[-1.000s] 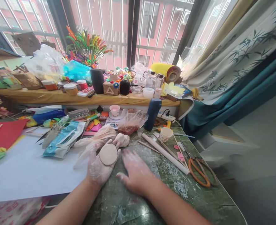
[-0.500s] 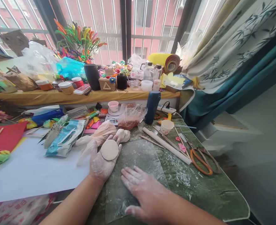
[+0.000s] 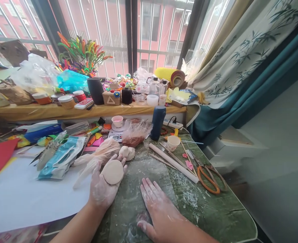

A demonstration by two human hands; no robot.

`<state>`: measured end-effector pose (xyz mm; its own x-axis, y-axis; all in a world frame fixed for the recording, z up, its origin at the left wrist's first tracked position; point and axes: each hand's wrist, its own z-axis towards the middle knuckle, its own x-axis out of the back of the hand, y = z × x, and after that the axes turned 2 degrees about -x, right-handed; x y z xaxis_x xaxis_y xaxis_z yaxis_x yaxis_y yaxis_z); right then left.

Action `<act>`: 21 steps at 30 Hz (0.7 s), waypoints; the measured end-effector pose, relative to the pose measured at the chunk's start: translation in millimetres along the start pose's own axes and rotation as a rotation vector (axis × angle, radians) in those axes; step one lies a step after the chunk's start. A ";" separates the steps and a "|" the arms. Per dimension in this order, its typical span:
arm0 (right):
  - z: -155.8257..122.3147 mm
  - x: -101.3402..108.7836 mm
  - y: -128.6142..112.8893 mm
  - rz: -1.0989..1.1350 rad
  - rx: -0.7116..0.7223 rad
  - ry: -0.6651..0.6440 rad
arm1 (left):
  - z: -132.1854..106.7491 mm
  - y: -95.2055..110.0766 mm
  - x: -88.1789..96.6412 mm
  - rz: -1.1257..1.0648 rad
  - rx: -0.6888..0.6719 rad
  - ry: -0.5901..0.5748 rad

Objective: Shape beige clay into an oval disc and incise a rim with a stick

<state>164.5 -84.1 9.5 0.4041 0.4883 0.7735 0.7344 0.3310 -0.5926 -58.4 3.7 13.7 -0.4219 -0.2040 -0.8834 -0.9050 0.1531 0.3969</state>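
My left hand (image 3: 100, 192), dusted with white powder, is turned palm up and bears a flat round of pale dough (image 3: 113, 172) across its palm and fingers. Just beyond its fingertips sits a lump of dough (image 3: 127, 153) beside a crumpled thin plastic bag (image 3: 103, 150). My right hand (image 3: 159, 204), also powdery, lies palm down with fingers stretched over a clear plastic sheet (image 3: 128, 202) on the green table (image 3: 214, 216). Nothing shows in its grasp. To its right is a pale rolling stick (image 3: 173, 163).
Orange-handled scissors (image 3: 208, 180), a paper cup (image 3: 173, 143) and thin sticks lie at the right. A dark blue cylinder (image 3: 158, 123) stands behind, near a bag of brown stuff (image 3: 135, 136). White paper (image 3: 37, 199) and a blue packet (image 3: 63, 158) are left.
The view has shifted, so the surroundings sit lower and further left. My right hand has moved rightward across the plastic sheet. The dough round stays on my left hand.
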 end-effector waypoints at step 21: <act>76.9 114.4 147.2 0.126 -0.495 0.986 | 14.6 -9.1 -9.3 0.127 0.222 -0.091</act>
<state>276.9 82.6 -6.5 0.5864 -0.4334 0.6844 0.7053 -0.1425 -0.6945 -45.4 18.3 14.7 -0.5159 -0.0830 -0.8526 -0.8066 0.3821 0.4509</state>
